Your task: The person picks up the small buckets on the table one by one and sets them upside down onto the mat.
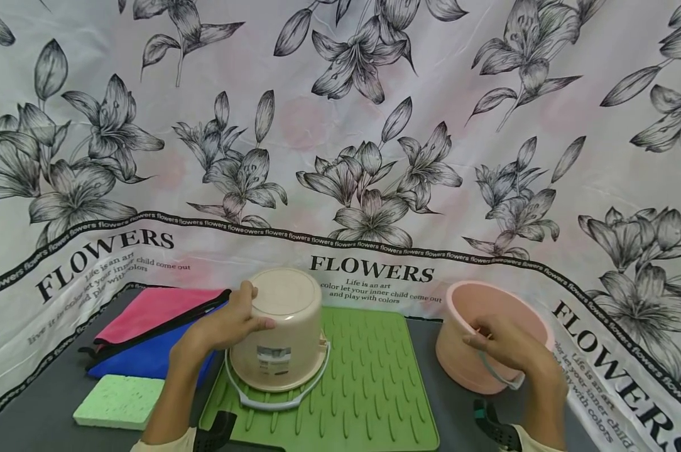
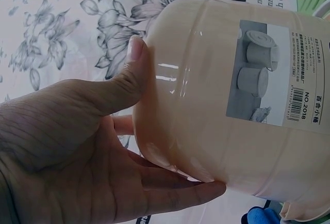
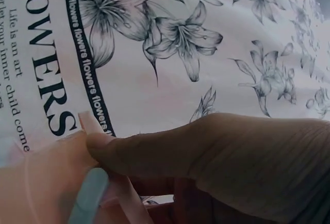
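A beige bucket [image 1: 298, 329] is upside down over the green mat [image 1: 369, 376], its base facing up and its grey handle [image 1: 269, 403] hanging toward me. My left hand [image 1: 233, 323] grips it at the base end, thumb on one side and fingers around the other, as the left wrist view shows. A printed label [image 2: 258, 74] is on its wall. At the right, a pink bucket [image 1: 452, 351] stands mouth up, leaning slightly. My right hand [image 1: 510, 345] pinches its rim; in the right wrist view the thumb lies by the light blue handle [image 3: 88, 198].
Left of the mat lie a pink cloth [image 1: 159, 311] and a blue cloth [image 1: 148, 351], both dark-edged. A pale green sponge [image 1: 120, 402] is in front of them on the grey table [image 1: 46, 402]. A flower-printed sheet [image 1: 295, 125] hangs behind the table.
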Available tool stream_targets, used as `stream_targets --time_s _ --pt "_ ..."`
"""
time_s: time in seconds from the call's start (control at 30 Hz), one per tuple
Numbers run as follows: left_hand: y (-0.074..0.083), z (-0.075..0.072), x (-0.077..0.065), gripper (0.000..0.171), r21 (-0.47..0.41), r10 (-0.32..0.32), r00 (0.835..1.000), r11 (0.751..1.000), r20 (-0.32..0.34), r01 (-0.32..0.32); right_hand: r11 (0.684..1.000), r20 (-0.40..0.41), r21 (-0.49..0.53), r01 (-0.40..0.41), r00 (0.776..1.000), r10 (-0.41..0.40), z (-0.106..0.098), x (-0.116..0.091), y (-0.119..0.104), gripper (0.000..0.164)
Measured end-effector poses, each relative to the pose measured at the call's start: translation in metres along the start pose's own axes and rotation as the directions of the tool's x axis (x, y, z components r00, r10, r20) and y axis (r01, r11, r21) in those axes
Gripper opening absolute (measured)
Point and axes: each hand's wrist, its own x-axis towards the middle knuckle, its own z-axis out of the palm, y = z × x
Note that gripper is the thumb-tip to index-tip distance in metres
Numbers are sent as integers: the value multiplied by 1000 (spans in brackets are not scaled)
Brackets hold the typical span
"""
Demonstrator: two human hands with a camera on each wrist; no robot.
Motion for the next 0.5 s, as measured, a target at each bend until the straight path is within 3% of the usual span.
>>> stream_targets --time_s 0.17,0.3,0.5 --pt "-1 0 -1 75 -24 0 1000 1000 3 0 994 101 40 99 990 -102 -2 -3 -1 16" --pt "0 1 -2 74 -27 -1 1000 1000 3 1 989 124 99 113 984 -125 -2 -8 -5 18" --pt "1 -1 -1 74 -12 2 1000 1000 -5 -2 995 172 101 -14 985 -3 2 -10 -10 22"
